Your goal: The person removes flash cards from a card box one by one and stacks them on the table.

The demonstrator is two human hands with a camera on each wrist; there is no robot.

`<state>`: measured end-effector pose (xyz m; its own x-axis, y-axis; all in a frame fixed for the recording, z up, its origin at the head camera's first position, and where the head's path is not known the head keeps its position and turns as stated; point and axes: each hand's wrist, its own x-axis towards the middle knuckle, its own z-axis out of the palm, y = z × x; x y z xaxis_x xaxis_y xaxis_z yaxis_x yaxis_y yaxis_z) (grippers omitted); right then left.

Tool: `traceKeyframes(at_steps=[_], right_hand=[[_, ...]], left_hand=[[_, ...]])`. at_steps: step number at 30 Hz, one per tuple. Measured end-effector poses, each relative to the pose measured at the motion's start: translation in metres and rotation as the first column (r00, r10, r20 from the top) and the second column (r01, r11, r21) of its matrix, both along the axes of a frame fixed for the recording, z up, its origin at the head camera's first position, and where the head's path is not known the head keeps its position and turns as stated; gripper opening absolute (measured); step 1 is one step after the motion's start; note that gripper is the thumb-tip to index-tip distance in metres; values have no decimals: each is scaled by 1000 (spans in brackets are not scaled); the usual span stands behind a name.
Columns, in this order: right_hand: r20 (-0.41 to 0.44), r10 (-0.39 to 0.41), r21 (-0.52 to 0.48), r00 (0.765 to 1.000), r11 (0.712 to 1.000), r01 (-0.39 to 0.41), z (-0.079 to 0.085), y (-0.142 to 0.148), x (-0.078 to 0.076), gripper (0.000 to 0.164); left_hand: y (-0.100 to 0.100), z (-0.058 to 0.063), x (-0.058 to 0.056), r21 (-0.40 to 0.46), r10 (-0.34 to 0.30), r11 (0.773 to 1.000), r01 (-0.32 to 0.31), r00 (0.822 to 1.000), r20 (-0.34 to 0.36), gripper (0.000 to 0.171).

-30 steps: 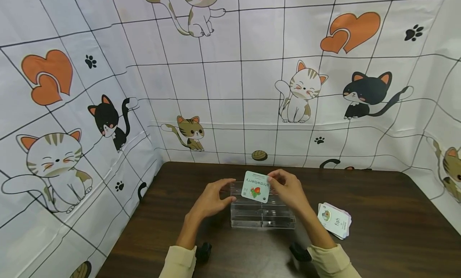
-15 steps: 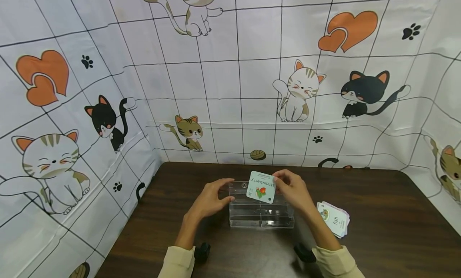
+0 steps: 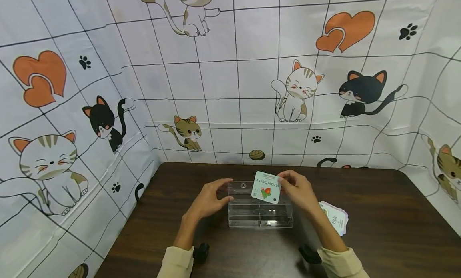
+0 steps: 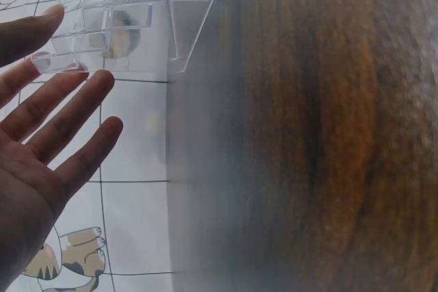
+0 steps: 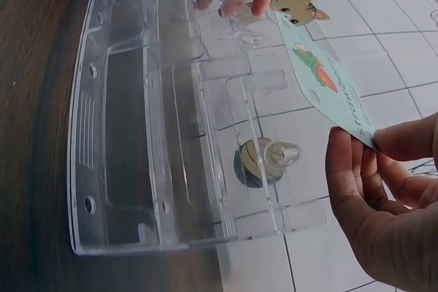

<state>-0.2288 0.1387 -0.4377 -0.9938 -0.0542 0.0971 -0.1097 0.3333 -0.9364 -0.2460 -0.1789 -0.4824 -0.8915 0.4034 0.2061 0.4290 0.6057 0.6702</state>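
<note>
A mint-green strawberry card [image 3: 265,187] is pinched at its corner between the thumb and fingers of my right hand [image 3: 298,191]. It is held tilted above the upper tiers of a clear plastic tiered holder [image 3: 245,221], and in the right wrist view the card [image 5: 321,76] stands apart from the holder's back edge. My left hand [image 3: 210,199] is at the holder's left side, thumb and fingers spread and mostly straight, their tips at its edge. In the left wrist view the left hand [image 4: 48,128] shows its palm, with the lower fingers free of the holder.
A loose stack of cards [image 3: 336,219], with a fish card on top, lies right of the holder, partly behind the right forearm. The dark wooden table [image 3: 381,214] meets a white cat-print cloth [image 3: 223,110] at the back and sides.
My right hand has carried the strawberry card a little to the right over the holder. The left hand stays at the holder's left edge. The view has shifted slightly.
</note>
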Motion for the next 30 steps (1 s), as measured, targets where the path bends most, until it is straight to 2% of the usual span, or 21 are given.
traceKeyframes(at_steps=[20, 30], right_hand=[[17, -36, 43, 999, 998, 36, -4, 18, 6, 23], [25, -45, 74, 999, 996, 43, -7, 29, 10, 28]], left_hand=[[1, 1, 1, -7, 0, 1000, 0, 1000, 0, 60], [1, 1, 0, -2, 3, 1000, -3, 1000, 2, 60]])
